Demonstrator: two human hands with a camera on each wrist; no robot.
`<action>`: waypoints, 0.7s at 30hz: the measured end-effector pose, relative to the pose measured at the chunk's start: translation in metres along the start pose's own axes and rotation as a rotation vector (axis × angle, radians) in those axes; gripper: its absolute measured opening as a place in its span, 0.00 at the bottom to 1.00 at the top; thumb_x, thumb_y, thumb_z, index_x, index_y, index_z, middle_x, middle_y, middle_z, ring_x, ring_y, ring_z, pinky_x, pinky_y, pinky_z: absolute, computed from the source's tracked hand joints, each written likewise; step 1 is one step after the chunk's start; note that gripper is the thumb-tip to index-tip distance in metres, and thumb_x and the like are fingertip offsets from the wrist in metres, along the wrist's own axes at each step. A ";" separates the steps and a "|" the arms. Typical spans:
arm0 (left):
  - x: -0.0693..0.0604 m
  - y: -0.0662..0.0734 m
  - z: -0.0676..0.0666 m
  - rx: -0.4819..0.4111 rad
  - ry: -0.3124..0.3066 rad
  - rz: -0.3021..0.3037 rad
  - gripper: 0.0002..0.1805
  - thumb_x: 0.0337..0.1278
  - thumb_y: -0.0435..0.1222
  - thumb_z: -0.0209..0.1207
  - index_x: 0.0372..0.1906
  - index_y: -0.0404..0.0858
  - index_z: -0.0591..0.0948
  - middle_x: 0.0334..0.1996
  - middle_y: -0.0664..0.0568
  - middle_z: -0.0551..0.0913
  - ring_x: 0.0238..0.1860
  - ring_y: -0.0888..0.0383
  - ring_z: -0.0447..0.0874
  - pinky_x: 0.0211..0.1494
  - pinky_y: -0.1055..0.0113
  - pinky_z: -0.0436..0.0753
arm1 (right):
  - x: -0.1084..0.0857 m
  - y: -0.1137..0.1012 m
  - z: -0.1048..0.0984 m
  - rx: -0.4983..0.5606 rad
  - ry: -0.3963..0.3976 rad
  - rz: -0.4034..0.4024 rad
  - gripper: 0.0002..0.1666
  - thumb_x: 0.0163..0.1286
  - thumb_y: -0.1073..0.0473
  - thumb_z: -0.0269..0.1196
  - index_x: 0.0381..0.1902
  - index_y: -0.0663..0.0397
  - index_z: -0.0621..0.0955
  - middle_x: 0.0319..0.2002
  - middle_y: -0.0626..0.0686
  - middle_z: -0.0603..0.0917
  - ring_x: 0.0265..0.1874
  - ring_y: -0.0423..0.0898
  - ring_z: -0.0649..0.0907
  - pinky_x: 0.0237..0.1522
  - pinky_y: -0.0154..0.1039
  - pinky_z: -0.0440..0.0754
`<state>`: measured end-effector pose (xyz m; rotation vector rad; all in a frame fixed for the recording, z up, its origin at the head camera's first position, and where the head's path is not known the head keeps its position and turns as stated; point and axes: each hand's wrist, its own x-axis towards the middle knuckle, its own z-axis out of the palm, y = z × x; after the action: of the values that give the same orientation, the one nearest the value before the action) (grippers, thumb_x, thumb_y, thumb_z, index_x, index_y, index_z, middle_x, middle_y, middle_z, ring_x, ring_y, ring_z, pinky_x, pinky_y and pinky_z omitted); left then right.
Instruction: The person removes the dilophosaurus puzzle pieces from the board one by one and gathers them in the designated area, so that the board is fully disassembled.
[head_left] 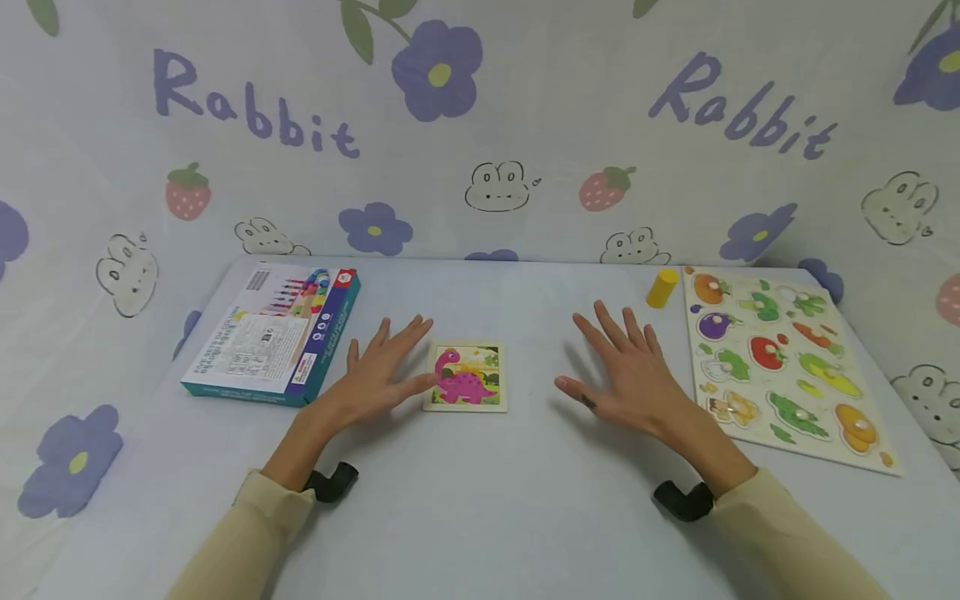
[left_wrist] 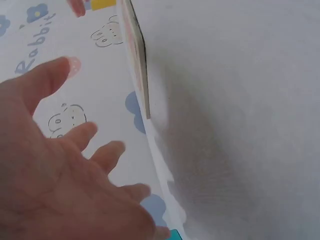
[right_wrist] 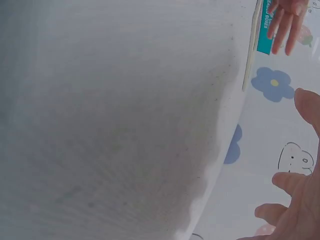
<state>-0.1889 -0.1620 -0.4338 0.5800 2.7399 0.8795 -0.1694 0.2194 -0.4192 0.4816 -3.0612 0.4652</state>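
A small square picture puzzle [head_left: 480,390] with a pink dinosaur in a pale frame lies flat on the table, between the hands. To its left, the left hand [head_left: 384,375] is held with fingers spread, and its thumb tip overlaps the puzzle's left edge in the head view. Whether thumb and puzzle touch, I cannot tell. The right hand [head_left: 628,379] stays apart from the puzzle, on its right, fingers spread and holding nothing. Spread fingers also show on the left hand [left_wrist: 82,175] in its wrist view, beside the puzzle's thin edge [left_wrist: 142,75].
A printed cardboard box [head_left: 262,333] lies at the left. On the right is a vegetable peg board [head_left: 741,337], with a yellow cylinder [head_left: 662,288] standing near its far left corner. Behind the white table [head_left: 487,500] hangs a patterned cloth [head_left: 562,100].
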 end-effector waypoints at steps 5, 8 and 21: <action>-0.001 -0.002 -0.002 -0.033 -0.042 0.001 0.48 0.68 0.60 0.56 0.87 0.55 0.53 0.89 0.52 0.49 0.89 0.35 0.31 0.78 0.19 0.26 | 0.003 -0.003 0.002 0.012 -0.002 -0.007 0.55 0.71 0.27 0.60 0.87 0.41 0.56 0.88 0.58 0.48 0.86 0.72 0.45 0.82 0.76 0.43; 0.000 -0.002 -0.002 -0.049 -0.059 0.000 0.47 0.67 0.59 0.58 0.87 0.54 0.55 0.88 0.51 0.52 0.89 0.35 0.34 0.78 0.19 0.27 | 0.005 -0.005 0.003 0.025 -0.008 -0.014 0.55 0.70 0.27 0.61 0.86 0.41 0.57 0.88 0.57 0.48 0.86 0.72 0.46 0.83 0.75 0.43; -0.001 -0.005 -0.003 -0.030 -0.096 0.026 0.45 0.64 0.56 0.63 0.83 0.48 0.64 0.87 0.50 0.53 0.88 0.32 0.33 0.78 0.19 0.26 | 0.021 -0.020 0.006 0.080 -0.046 -0.092 0.53 0.71 0.29 0.63 0.85 0.43 0.61 0.87 0.57 0.53 0.85 0.71 0.53 0.83 0.73 0.50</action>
<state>-0.1905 -0.1672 -0.4344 0.6370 2.6342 0.8740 -0.1829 0.1934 -0.4185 0.6408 -3.0568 0.5834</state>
